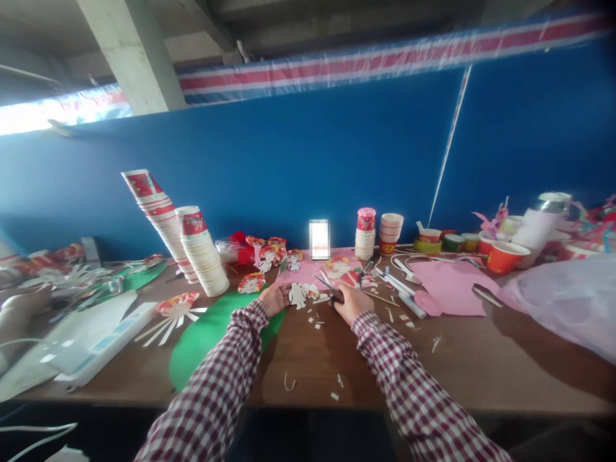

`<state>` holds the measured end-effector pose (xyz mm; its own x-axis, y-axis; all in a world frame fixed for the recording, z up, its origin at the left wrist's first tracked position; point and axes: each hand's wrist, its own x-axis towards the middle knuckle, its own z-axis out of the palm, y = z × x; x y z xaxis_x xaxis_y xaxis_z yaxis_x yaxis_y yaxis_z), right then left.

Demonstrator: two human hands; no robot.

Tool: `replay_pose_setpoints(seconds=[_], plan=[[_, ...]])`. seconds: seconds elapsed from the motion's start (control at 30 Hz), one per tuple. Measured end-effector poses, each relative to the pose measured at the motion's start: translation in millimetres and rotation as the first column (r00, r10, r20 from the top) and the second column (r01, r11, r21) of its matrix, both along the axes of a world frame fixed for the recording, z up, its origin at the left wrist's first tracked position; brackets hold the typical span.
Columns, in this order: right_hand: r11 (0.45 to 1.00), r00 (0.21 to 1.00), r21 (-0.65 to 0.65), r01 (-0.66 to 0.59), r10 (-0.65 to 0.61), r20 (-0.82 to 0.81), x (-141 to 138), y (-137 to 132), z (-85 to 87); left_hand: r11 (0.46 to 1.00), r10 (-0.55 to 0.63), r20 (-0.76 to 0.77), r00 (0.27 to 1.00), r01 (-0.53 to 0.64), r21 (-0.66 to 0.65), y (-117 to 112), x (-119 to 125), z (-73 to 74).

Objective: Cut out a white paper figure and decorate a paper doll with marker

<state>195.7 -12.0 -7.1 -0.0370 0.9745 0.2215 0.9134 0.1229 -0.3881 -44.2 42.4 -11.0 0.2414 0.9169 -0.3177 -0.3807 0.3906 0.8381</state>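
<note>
Flimsy paper figure (297,295) calls for a gentle pinch

The white cutout lies between the hands, right by the left hand (275,298), which is palm up with fingers loosely spread; whether they touch it, I cannot tell. The right hand (353,304) grips the scissors (335,296) at the handles. The figure looks feather-light and easily creased, best taken by its broad middle, not its thin limbs

No text, number or sign can be read.
Yellow and red marks are borne by the bottom cup (386,246) of a short stack near the table's (312,366) far edge and by the right-hand red cup (507,258), too blurred to be made out.
</note>
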Motion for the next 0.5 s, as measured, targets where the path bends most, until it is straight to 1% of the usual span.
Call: replay_pose_setpoints(seconds=[0.23,0.5], plan=[[1.000,1.000,0.000,0.001,-0.001,-0.002,-0.5,0.2,0.5,0.999,-0.003,0.028,1.000,0.004,-0.046,-2.0,-0.4,4.3],[1.000,1.000,0.011,0.010,-0.010,-0.004,-0.4,1.1,-1.0,0.998,-0.002,0.030,1.000,0.004,-0.062,-3.2,1.2,6.1]])
